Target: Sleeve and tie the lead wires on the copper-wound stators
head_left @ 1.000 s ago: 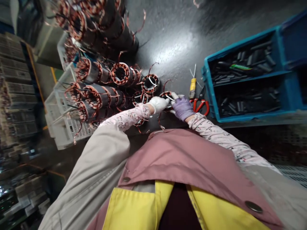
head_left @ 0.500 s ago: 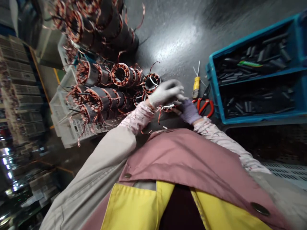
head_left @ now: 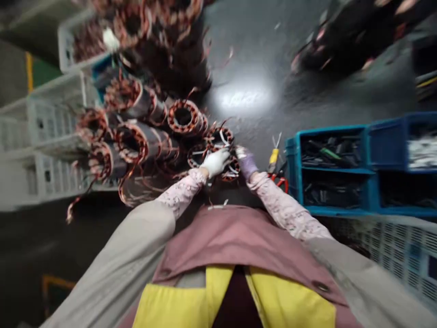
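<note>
A motor stator (head_left: 231,172) with copper windings and white sleeving stands between my hands, close to my apron. My left hand (head_left: 215,163), in a white glove, grips its left rim with the fingers bent together. On the opposite side my right hand (head_left: 246,163), in a purple and white glove, is closed around the rim. Blur hides the fingertips and any wire in them. Just beyond, another stator (head_left: 220,136) shows a white sleeve loop, and a third stator (head_left: 196,156) sits left of my left hand.
Stacked stators (head_left: 136,141) with loose copper leads fill the left. Right of my hands lie a yellow-handled tool (head_left: 273,157) and red-handled pliers or cutters (head_left: 282,183). Blue bins (head_left: 294,171) hold dark pieces. White crates (head_left: 56,136) stand far left. Dark blurred objects (head_left: 344,50) lie top right.
The view has shifted, bringing more bins into sight on the right. My hands, close together before, are now apart on either side of the near stator.
</note>
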A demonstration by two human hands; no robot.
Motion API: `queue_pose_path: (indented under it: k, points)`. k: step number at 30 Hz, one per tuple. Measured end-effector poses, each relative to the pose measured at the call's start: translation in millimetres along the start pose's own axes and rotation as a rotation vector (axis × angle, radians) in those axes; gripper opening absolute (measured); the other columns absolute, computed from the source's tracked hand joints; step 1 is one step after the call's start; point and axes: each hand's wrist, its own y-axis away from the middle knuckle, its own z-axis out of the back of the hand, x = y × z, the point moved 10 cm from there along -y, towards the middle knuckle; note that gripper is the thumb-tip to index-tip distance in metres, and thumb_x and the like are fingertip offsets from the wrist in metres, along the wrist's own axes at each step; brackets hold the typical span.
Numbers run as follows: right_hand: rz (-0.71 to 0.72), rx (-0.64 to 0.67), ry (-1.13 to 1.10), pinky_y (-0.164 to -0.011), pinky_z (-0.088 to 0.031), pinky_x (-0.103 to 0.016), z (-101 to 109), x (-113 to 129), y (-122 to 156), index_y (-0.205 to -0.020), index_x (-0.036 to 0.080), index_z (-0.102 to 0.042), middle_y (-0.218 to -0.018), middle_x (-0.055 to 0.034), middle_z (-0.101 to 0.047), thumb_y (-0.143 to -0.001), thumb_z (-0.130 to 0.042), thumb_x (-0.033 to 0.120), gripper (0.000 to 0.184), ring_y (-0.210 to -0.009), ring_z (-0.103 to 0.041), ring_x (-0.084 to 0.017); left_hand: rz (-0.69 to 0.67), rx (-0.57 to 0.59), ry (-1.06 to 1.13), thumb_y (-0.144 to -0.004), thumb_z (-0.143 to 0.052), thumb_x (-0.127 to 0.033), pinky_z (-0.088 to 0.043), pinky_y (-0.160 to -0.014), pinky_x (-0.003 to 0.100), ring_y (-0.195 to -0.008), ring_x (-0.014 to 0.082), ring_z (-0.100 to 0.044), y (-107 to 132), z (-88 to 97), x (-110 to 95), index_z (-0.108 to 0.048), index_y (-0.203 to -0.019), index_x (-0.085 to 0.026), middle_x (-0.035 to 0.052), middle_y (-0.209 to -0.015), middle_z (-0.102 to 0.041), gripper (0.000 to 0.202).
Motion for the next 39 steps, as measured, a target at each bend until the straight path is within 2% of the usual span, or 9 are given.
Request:
queue_pose_path:
  k: [5, 9, 16, 21, 25, 27, 31, 34, 39]
  points:
    - [0.199, -0.010, 0.426, -0.107, -0.041, -0.047, 35.8, -19.5, 47.5, -0.123, 0.015, -0.063, -0.130, -0.0178, -0.059, -0.093, -0.038, 0.048, 0.051, -0.124, -0.051, -0.028, 0.069, -0.125, 0.065, -0.095, -0.055, -0.032, -0.050, -0.098, 0.031, -0.120, 0.0228, -0.059, 45.1, 2.9, 7.1, -0.056, -0.127, -0.014, 0.0160, -0.140, -0.051, 0.038]
    - [0.371, 0.197, 0.773, -0.110, -0.032, -0.054, 2.9, -6.5, 75.9, -0.130, 0.015, -0.061, -0.147, -0.0189, -0.044, -0.086, -0.057, 0.045, 0.053, -0.136, -0.037, -0.035, 0.066, 0.125, -0.037, -0.090, -0.058, -0.022, -0.051, -0.085, 0.037, -0.106, 0.0287, -0.066, 49.4, -30.3, 3.6, -0.061, -0.123, -0.013, 0.0195, -0.127, -0.060, 0.035]
    - [0.308, 0.233, 0.968, -0.106, -0.028, -0.058, -19.4, -7.1, 71.6, -0.119, 0.022, -0.069, -0.150, -0.0119, -0.044, -0.088, -0.058, 0.037, 0.036, -0.136, -0.034, -0.038, 0.043, 0.169, 0.160, -0.090, -0.054, -0.034, -0.049, -0.069, 0.023, -0.078, 0.0150, -0.065, 18.6, -26.5, 41.1, -0.071, -0.097, -0.015, 0.0037, -0.085, -0.071, 0.026]
    - [0.270, 0.256, 1.010, -0.108, -0.025, -0.058, -8.1, -8.9, 76.2, -0.114, 0.024, -0.071, -0.152, -0.0086, -0.043, -0.088, -0.059, 0.038, 0.032, -0.138, -0.032, -0.037, 0.286, -0.215, 0.517, -0.089, -0.053, -0.028, -0.051, -0.069, 0.024, -0.067, 0.0124, -0.061, 25.9, 4.8, 80.1, -0.068, -0.095, -0.012, 0.0028, -0.077, -0.070, 0.024]
    - [0.270, 0.254, 1.021, -0.108, -0.023, -0.062, -3.2, -6.8, 79.9, -0.121, 0.024, -0.068, -0.153, -0.0100, -0.041, -0.088, -0.059, 0.043, 0.039, -0.140, -0.029, -0.039, 0.216, -0.524, 0.391, -0.092, -0.051, -0.023, -0.048, -0.097, 0.027, -0.101, 0.0160, -0.064, 61.7, 35.1, 51.5, -0.070, -0.103, -0.014, 0.0082, -0.105, -0.072, 0.023]
    - [0.299, 0.260, 0.996, -0.107, -0.024, -0.063, -4.7, -6.6, 80.9, -0.120, 0.025, -0.068, -0.151, -0.0097, -0.044, -0.087, -0.059, 0.041, 0.038, -0.139, -0.031, -0.038, 0.092, -0.434, 0.255, -0.096, -0.046, -0.026, -0.047, -0.100, 0.028, -0.107, 0.0161, -0.063, 78.0, 27.5, 16.8, -0.070, -0.106, -0.017, 0.0096, -0.112, -0.070, 0.027]
    - [0.342, 0.282, 0.956, -0.107, -0.025, -0.061, -3.8, -11.7, 81.4, -0.108, 0.024, -0.073, -0.147, -0.0079, -0.049, -0.086, -0.061, 0.034, 0.027, -0.138, -0.034, -0.037, -0.184, 0.000, 0.087, -0.095, -0.051, -0.034, -0.054, -0.084, 0.026, -0.100, 0.0166, -0.068, 97.9, -32.0, -43.6, -0.071, -0.108, -0.024, 0.0070, -0.123, -0.067, 0.025]
    - [0.359, 0.318, 0.937, -0.108, -0.027, -0.057, 0.3, -14.4, 83.1, -0.106, 0.022, -0.074, -0.147, -0.0082, -0.049, -0.087, -0.060, 0.034, 0.026, -0.137, -0.034, -0.037, -0.049, 0.090, 0.003, -0.096, -0.050, -0.031, -0.055, -0.083, 0.028, -0.103, 0.0191, -0.068, 89.4, -59.8, -33.9, -0.068, -0.117, -0.024, 0.0083, -0.143, -0.055, 0.028]
    - [0.337, 0.389, 0.908, -0.110, -0.027, -0.055, 2.9, -12.0, 86.1, -0.112, 0.020, -0.072, -0.151, -0.0092, -0.045, -0.088, -0.060, 0.029, 0.028, -0.139, -0.033, -0.036, 0.186, 0.009, -0.070, -0.095, -0.054, -0.035, -0.052, -0.094, 0.030, -0.125, 0.0250, -0.058, 66.2, -55.0, -4.5, -0.042, -0.146, -0.018, 0.0156, -0.154, -0.038, 0.055]
